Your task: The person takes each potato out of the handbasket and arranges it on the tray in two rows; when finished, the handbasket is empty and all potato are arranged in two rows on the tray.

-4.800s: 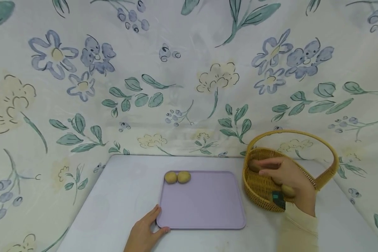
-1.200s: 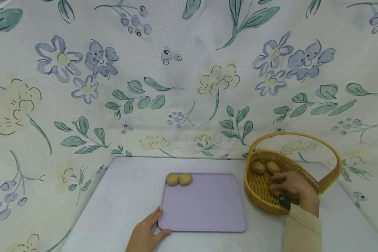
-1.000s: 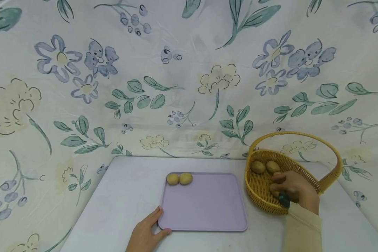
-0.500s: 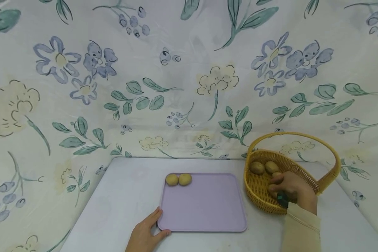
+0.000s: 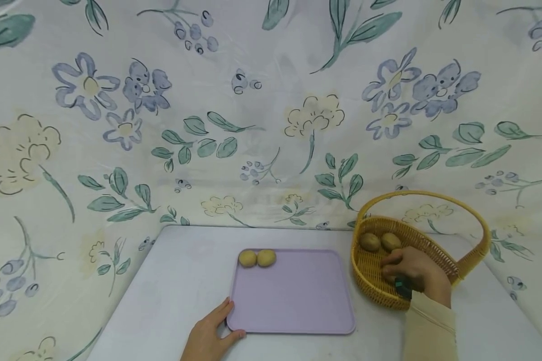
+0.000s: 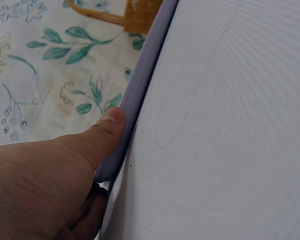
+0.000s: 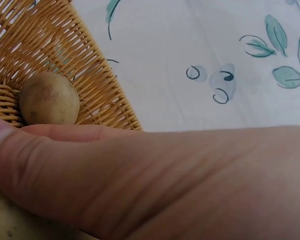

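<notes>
At the near-left corner of a lilac tray [image 5: 293,291], my left hand [image 5: 210,333] holds the rim, its thumb [image 6: 112,117] along the near edge and its fingers on the left edge. Two potatoes [image 5: 247,258] [image 5: 266,257] sit side by side in the tray's far-left corner. My right hand [image 5: 415,271] is inside the wicker basket [image 5: 366,281], fingers bent downward; what lies under them is hidden. Beyond it are two potatoes [image 5: 370,242] [image 5: 391,242]. The right wrist view shows one potato [image 7: 50,97] past the hand and part of another [image 7: 12,222] below it.
The basket's tall handle [image 5: 433,194] arches over its far side and comes down at the right. A white table [image 5: 162,281] carries the tray and basket. Floral cloth [image 5: 271,120] hangs behind the table.
Over the last second my right hand has shifted slightly left within the basket, covering the potato seen beneath its fingers. Earlier it was reaching to the basket's far-left potato. My left hand stays put.
</notes>
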### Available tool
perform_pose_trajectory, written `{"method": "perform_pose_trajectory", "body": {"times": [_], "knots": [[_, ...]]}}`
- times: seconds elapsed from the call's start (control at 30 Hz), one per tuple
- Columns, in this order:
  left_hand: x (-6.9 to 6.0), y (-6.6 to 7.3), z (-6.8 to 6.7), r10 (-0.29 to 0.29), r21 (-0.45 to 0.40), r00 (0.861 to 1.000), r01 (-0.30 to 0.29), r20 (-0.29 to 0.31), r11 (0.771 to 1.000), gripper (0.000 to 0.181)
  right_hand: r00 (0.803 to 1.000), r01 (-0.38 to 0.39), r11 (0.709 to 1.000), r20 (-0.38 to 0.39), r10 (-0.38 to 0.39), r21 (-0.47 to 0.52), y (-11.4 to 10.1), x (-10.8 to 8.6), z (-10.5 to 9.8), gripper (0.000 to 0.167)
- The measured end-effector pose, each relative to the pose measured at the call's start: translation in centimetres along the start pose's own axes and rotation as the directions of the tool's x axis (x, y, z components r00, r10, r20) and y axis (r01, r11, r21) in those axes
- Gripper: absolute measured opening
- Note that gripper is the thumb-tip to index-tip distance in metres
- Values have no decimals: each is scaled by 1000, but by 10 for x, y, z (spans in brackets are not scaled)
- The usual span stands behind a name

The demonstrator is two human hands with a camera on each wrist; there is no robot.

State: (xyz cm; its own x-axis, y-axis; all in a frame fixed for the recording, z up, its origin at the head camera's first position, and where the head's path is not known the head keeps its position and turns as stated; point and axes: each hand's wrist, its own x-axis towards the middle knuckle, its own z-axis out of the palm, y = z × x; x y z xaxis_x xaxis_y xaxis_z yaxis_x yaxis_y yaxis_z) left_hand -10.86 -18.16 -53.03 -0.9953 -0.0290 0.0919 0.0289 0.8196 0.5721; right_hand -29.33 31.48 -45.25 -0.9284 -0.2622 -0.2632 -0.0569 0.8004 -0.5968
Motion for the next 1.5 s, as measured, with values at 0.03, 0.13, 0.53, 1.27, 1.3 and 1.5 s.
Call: {"method": "perform_pose_trajectory", "body": {"times": [0.03,0.13,0.53,1.27,1.3,1.5], "knots": [[0,0,0,1,1,1000,-1,-1,1000,82,1000,-3,1000,-1,3,21,1,0,1,34],[-1,0,0,3,3,1000,-3,-9,1000,82,1000,11,1000,-9,-11,26,2,0,3,33],[-2,2,-3,16,26,1000,-15,-13,1000,82,997,51,999,-49,-52,-17,4,2,8,35],[2,1,-1,1,6,1000,-1,-9,1000,83,977,172,971,-154,-147,164,-14,4,3,44],[2,1,-1,0,4,1000,0,-8,1000,83,975,176,975,-164,-153,136,-16,3,3,43],[0,2,-2,7,14,1000,-7,-5,1000,84,961,186,982,-214,-174,37,-26,-3,1,41]]}}
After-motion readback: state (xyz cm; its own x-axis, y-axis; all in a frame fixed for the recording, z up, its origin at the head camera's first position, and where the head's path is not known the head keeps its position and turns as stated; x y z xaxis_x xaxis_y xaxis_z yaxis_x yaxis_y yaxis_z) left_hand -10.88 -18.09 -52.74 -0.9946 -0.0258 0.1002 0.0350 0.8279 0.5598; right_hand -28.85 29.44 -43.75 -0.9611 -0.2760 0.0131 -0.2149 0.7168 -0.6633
